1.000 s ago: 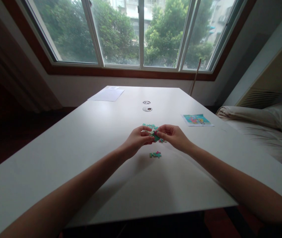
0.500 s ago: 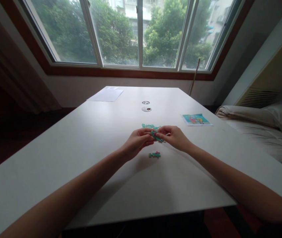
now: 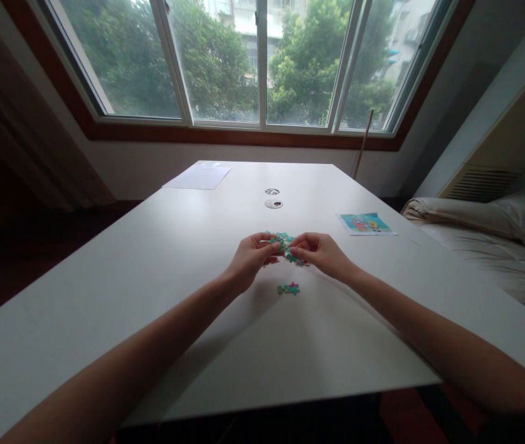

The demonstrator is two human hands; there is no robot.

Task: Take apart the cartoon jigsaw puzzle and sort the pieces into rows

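Left hand [image 3: 251, 256] had its fingers [image 3: 268, 249] pinched nearly closed on a small green jigsaw piece [image 3: 283, 246] above the white tabletop [image 3: 188, 259], probably edge-held so its shape showed. Right hand [image 3: 318, 251] was curled alongside; couldn't tell its grip. Green-and-pink puzzle chunk [image 3: 289, 288] lay nearer, presumably avoiding mix-ups.

Backlit by cool daylight from 12 o'clock through the window [image 3: 262, 68], bleached nearly white on the building [image 3: 244, 18] beyond and hazy over the glass [image 3: 299, 114]. Dim indoors; sunk almost to black along the floor [image 3: 26, 246] at 9 o'clock and beneath the counter [image 3: 119, 265] at 6 o'clock. Glazed with a soft sheen at the counter's 12 o'clock end, greying toward 6 o'clock. Softly shadowed from the fingers [image 3: 270, 249] toward 7 o'clock. Stretched by wide-angle distortion along the forearms [image 3: 142, 357] at 8 and 4 o'clock. Slightly soft at centre, leaving prints on the puzzle pieces [image 3: 283, 238] indistinct.
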